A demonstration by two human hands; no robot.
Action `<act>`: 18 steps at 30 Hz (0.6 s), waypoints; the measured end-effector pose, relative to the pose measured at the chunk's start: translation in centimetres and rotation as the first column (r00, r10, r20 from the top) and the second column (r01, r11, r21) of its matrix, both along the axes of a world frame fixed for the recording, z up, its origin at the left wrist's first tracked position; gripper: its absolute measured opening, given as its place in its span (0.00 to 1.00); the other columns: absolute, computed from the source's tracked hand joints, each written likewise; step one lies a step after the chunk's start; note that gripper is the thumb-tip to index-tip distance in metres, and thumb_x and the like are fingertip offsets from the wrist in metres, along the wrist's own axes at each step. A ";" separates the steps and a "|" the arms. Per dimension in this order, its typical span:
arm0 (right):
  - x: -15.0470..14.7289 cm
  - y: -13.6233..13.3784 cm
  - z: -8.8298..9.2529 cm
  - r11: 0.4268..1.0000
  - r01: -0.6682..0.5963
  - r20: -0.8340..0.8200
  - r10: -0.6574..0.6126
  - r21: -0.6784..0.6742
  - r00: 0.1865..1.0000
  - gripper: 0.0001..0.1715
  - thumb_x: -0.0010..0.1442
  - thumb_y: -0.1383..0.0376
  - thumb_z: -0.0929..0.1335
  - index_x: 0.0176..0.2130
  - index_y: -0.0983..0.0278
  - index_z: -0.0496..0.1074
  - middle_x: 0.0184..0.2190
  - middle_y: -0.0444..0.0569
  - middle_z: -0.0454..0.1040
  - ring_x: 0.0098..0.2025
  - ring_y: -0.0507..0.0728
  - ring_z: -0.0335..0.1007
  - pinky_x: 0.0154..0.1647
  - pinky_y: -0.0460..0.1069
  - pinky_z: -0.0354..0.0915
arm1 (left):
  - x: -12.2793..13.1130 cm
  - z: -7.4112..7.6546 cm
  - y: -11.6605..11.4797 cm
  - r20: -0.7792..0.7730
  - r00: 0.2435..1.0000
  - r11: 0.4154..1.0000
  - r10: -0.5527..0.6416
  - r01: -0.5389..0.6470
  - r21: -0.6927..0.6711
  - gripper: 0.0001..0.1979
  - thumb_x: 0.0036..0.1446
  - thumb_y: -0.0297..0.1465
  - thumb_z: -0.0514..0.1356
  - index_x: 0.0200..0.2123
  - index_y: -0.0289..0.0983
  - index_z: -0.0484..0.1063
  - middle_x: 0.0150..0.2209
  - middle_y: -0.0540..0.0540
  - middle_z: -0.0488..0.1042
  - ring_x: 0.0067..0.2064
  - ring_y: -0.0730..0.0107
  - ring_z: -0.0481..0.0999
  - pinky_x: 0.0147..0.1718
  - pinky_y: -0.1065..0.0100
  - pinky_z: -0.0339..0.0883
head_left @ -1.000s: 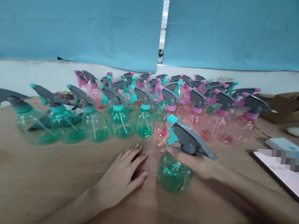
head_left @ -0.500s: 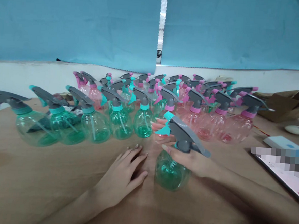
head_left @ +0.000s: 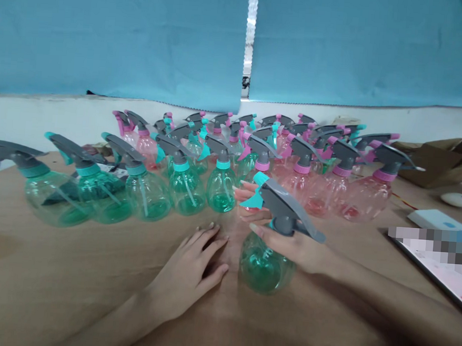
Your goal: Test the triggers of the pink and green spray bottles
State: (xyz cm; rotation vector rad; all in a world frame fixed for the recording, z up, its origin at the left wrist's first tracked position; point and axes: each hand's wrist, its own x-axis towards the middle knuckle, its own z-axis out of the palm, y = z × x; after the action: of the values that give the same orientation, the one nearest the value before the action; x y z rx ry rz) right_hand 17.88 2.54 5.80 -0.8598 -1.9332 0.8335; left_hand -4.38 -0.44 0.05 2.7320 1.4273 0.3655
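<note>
My right hand [head_left: 289,245] grips the neck of a green spray bottle [head_left: 264,267] with a grey trigger head and teal nozzle, standing on the brown table [head_left: 49,287] in front of me. My fingers wrap round under the trigger head. My left hand [head_left: 190,275] lies flat on the table just left of that bottle, fingers spread, holding nothing. Behind both hands stand several green spray bottles [head_left: 146,191] on the left and several pink spray bottles [head_left: 366,195] on the right, in rows.
A blue curtain [head_left: 145,35] hangs behind a white ledge [head_left: 41,112]. At the right lie a white box [head_left: 435,219], a flat white card [head_left: 445,275], a small white oval object [head_left: 456,199] and brown cardboard [head_left: 441,161].
My right hand has moved the green bottle a little forward and to the left, towards the rows. The left hand has stayed flat in place.
</note>
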 end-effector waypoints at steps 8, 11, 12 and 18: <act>0.3 0.0 -0.6 0.999 0.038 0.038 -0.038 0.012 0.999 0.26 0.56 0.61 0.65 0.55 0.55 0.62 0.41 0.47 0.76 0.40 0.60 0.75 0.37 0.56 0.74 | 0.0 0.0 -0.1 -0.005 1.000 1.000 -0.003 0.003 0.013 0.23 0.63 0.40 0.51 0.58 0.39 0.58 0.60 0.42 0.58 0.60 0.56 0.56 0.56 0.52 0.52; 0.2 0.0 -0.7 0.999 0.035 0.009 -0.035 0.022 0.999 0.30 0.56 0.61 0.66 0.57 0.54 0.58 0.41 0.47 0.76 0.41 0.60 0.74 0.38 0.55 0.73 | 0.0 0.0 -0.1 -0.001 1.000 1.000 0.000 0.000 0.013 0.23 0.62 0.40 0.51 0.58 0.39 0.58 0.60 0.42 0.58 0.60 0.55 0.56 0.56 0.53 0.53; 0.2 0.1 -0.7 0.999 0.036 -0.004 -0.036 0.030 0.999 0.29 0.56 0.61 0.66 0.57 0.54 0.59 0.40 0.47 0.75 0.41 0.59 0.74 0.38 0.54 0.73 | 0.0 0.1 0.0 0.000 1.000 1.000 0.000 0.000 0.012 0.23 0.62 0.40 0.51 0.58 0.39 0.58 0.60 0.42 0.58 0.60 0.55 0.56 0.56 0.53 0.53; 0.0 0.4 -1.4 0.994 0.057 0.025 -0.060 0.092 0.998 0.30 0.58 0.58 0.64 0.58 0.53 0.57 0.39 0.47 0.76 0.35 0.57 0.75 0.31 0.53 0.73 | 0.0 0.0 0.0 -0.008 1.000 1.000 -0.010 0.010 0.006 0.23 0.63 0.40 0.50 0.59 0.40 0.57 0.61 0.42 0.57 0.61 0.57 0.55 0.56 0.52 0.51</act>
State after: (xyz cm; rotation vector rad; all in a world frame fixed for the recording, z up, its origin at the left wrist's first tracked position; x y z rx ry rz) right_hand 17.90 2.92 4.40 -0.8730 -1.9456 0.6967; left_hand -4.37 -0.48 0.04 2.7476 1.4161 0.3593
